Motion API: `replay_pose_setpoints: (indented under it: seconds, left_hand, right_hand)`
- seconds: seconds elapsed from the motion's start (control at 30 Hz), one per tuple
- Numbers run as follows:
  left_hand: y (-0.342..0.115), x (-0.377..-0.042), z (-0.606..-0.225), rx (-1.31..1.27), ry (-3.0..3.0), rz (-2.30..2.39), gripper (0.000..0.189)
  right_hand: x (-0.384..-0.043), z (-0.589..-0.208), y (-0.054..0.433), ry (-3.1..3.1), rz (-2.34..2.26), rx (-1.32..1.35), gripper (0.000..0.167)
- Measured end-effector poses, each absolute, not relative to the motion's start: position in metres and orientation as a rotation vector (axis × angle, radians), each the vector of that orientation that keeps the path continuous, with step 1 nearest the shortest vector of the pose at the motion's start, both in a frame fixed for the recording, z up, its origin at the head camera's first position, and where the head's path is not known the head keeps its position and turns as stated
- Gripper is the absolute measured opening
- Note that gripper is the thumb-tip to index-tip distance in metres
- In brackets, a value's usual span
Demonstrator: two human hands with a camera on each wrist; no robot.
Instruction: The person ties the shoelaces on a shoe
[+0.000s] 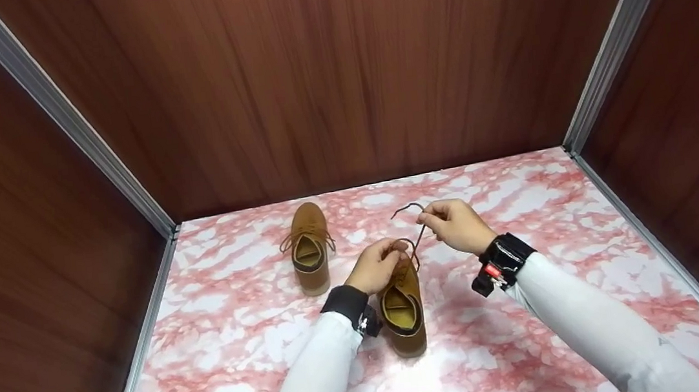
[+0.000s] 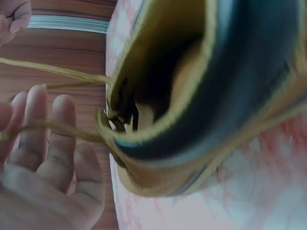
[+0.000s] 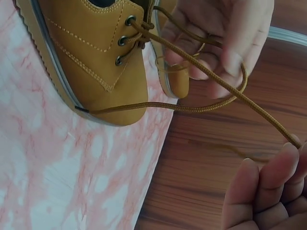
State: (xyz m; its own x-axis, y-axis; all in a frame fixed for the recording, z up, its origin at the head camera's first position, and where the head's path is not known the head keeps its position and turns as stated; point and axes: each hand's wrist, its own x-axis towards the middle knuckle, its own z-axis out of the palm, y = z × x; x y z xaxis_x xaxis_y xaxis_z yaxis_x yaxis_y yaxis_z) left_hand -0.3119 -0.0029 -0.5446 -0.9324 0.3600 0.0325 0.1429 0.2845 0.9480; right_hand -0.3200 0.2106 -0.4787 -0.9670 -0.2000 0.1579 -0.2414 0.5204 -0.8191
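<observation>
A tan lace-up shoe (image 1: pixel 410 344) stands on the table, its opening towards me and its toe pointing away. My left hand (image 1: pixel 375 268) is over the front of this shoe, pinching one shoelace (image 2: pixel 72 130) between thumb and fingers. Off to the right and raised, my right hand (image 1: pixel 460 226) pinches the other shoelace (image 3: pixel 206 72), drawn taut from the top eyelet. Its free end curls out beyond the fingers. In the right wrist view, the left hand's lace loops down behind the taut one, and its dark tip (image 3: pixel 82 109) lies across the shoe's toe.
Left of the hands stands a second tan shoe (image 1: pixel 314 281) with its laces tied in a bow. The tabletop (image 1: pixel 222 339) has a pink and white marbled pattern. Brown wood-grain panels (image 1: pixel 337 80) with metal corner strips (image 1: pixel 91 145) enclose the back and both sides.
</observation>
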Motion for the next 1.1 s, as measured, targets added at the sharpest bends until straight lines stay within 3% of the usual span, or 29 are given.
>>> replay_pose_setpoints:
  seconds: [0.17, 0.43, 0.77, 1.1]
  left_hand:
    - [-0.007, -0.310, -0.547, 0.571, 2.401, 1.567, 0.031]
    - [-0.005, -0.308, -0.550, 0.595, 2.602, 1.367, 0.029]
    - [-0.001, -0.305, -0.557, 0.520, 2.618, 1.426, 0.023]
    - [-0.012, -0.307, -0.558, 0.487, 2.502, 1.621, 0.032]
  right_hand:
    - [-0.324, -0.475, 0.210, -2.728, 1.392, 0.415, 0.021]
    - [-0.329, -0.467, 0.200, -2.753, 1.259, 0.497, 0.019]
    - [-0.334, -0.455, 0.175, -2.829, 1.141, 0.828, 0.026]
    - [-0.342, -0.476, 0.210, -2.878, 1.089, 0.691, 0.028]
